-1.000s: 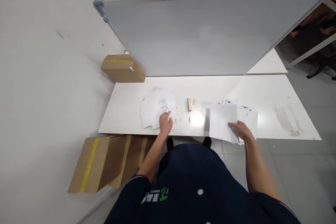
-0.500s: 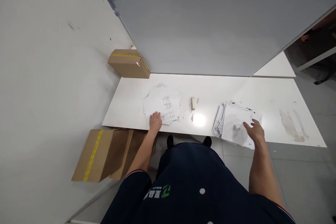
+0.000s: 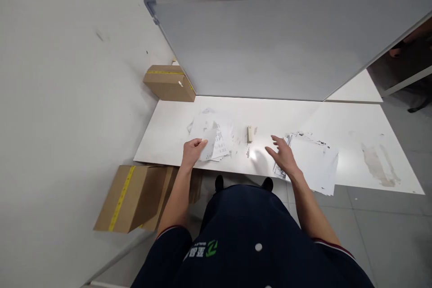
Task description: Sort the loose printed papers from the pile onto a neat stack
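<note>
My left hand (image 3: 193, 150) is closed on the edge of a sheet of paper (image 3: 208, 146), whose near corner lifts and curls off the left paper pile (image 3: 222, 144). With fingers apart and nothing in them, my right hand (image 3: 282, 155) hovers near the left edge of the right paper pile (image 3: 313, 159). That pile is loosely stacked, and its lower sheets stick out past the table's front edge. Between the two piles lies a small cream-coloured block, perhaps a stapler (image 3: 249, 134).
A large whiteboard (image 3: 259, 45) stands along the back of the white table (image 3: 357, 121). One cardboard box (image 3: 168, 84) sits at the table's back left corner; more boxes (image 3: 135, 198) stand on the floor at the left. Dark smudges (image 3: 378, 164) mark the table's right end.
My left hand has gripped the top sheet's edge and lifted its corner. My right hand has moved left from over the right pile to its left edge.
</note>
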A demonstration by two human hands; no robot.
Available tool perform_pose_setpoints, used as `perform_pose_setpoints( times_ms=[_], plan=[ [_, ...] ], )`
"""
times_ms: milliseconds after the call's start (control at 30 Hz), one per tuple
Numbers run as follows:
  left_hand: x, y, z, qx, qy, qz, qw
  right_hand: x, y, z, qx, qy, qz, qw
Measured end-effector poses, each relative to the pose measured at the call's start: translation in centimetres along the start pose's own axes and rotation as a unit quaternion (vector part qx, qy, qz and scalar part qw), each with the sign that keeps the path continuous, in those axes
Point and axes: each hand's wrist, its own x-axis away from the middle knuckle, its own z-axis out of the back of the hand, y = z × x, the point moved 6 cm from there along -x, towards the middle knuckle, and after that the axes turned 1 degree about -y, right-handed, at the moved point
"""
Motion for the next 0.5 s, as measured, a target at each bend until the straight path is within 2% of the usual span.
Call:
perform_pose_setpoints(
  times_ms=[133, 233, 300, 400, 500],
  plan=[
    [1.9, 5.0, -2.0, 0.029, -0.105, -0.008, 0.994, -1.4, -7.5, -0.5, -0.020, -0.024, 0.170, 0.985],
    [2.9, 7.3, -4.1, 0.037, -0.188, -0.022, 0.981, -2.2, -10.3, -1.5, -0.071, -0.090, 0.212, 0.971],
    [3.0, 8.1, -4.8, 0.040, -0.216, -0.027, 0.975, -2.4, -10.2, -2.7, -0.129, -0.161, 0.175, 0.963],
    [2.2, 7.7, -4.4, 0.063, -0.220, -0.014, 0.973, -2.1, -8.1, -4.6, -0.238, -0.248, 0.054, 0.938],
    [1.3, 5.7, -3.7, 0.161, -0.205, 0.027, 0.965, -1.6, -5.2, -5.1, -0.330, -0.228, -0.052, 0.915]
  ],
)
